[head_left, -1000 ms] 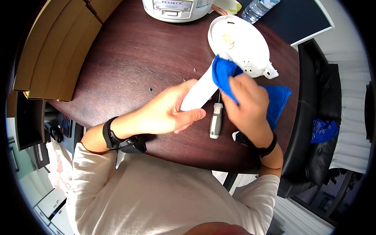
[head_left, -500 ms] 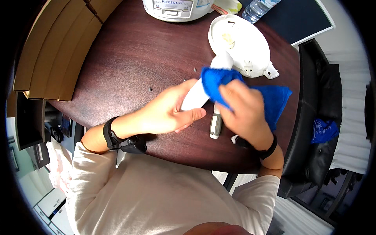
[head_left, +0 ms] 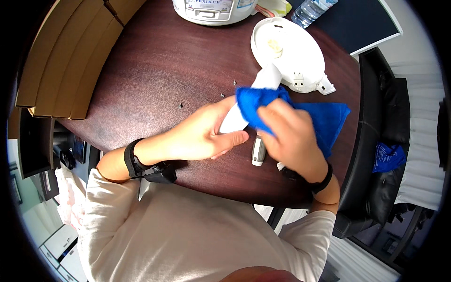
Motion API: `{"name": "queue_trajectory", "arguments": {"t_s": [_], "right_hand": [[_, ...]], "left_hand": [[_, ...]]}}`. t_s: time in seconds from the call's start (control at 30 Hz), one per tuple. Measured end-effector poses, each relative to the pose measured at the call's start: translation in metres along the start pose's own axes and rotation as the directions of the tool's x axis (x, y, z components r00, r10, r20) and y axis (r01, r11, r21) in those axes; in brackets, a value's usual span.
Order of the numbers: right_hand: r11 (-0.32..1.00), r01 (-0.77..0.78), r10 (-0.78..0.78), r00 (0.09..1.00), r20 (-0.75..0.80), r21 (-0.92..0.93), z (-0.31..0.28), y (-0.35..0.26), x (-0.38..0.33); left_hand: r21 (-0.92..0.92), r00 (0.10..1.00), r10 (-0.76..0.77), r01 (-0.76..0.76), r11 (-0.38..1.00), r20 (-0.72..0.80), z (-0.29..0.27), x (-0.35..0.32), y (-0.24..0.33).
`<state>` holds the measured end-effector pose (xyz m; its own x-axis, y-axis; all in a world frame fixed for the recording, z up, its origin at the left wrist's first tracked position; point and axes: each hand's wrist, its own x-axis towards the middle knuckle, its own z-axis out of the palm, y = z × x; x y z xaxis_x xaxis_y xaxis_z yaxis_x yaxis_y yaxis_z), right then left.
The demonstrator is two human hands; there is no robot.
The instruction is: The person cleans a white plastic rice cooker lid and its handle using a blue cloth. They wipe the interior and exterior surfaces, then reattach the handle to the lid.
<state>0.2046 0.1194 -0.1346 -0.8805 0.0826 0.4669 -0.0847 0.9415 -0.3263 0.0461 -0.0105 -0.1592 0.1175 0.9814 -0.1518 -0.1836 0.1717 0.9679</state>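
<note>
My left hand grips the near end of a long white plastic piece, tilted up toward the far right. A blue cloth is wrapped over the middle of the piece. My right hand, slightly blurred, pinches this cloth against it, while more of the cloth hangs toward the right. Below the hands a tool with a grey and white handle lies on the table, its far part hidden. Beyond the white piece rests a round white plastic lid part with slots and a hinge-like tab.
Small screws lie scattered on the dark brown table. At the back stand a white rice cooker and a water bottle. Cardboard boxes line the left edge. A black sofa borders the right side.
My right hand and the cloth have shifted slightly left and down along the white piece. The left hand keeps its grip nearly in place.
</note>
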Motion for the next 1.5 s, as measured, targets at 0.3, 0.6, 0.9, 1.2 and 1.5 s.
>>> {"name": "queue_trajectory", "arguments": {"t_s": [0.3, 0.6, 0.9, 1.2, 1.5], "right_hand": [[0.992, -0.113, 0.119, 0.987, -0.111, 0.057, 0.007, 0.009, 0.001], [1.000, 0.001, -0.001, 0.998, 0.060, 0.002, 0.002, -0.004, -0.001], [0.984, -0.131, 0.119, 0.988, 0.096, 0.121, -0.010, 0.002, -0.004], [0.869, -0.452, 0.494, 0.819, -0.293, 0.201, -0.024, 0.005, -0.004], [0.967, -0.034, 0.024, 0.999, -0.044, -0.252, 0.016, -0.001, 0.001]], "left_hand": [[-0.061, 0.991, -0.124, 0.127, 0.990, 0.060, -0.004, -0.003, 0.010], [-0.061, 0.971, -0.182, 0.193, 0.979, 0.153, -0.006, -0.002, 0.013], [-0.071, 1.000, 0.010, -0.010, 0.997, -0.001, -0.006, -0.009, 0.022], [-0.013, 0.998, -0.068, 0.068, 0.998, 0.008, -0.006, -0.005, 0.018], [0.347, 0.968, 0.249, -0.222, 0.911, -0.034, 0.004, 0.003, -0.008]]}}
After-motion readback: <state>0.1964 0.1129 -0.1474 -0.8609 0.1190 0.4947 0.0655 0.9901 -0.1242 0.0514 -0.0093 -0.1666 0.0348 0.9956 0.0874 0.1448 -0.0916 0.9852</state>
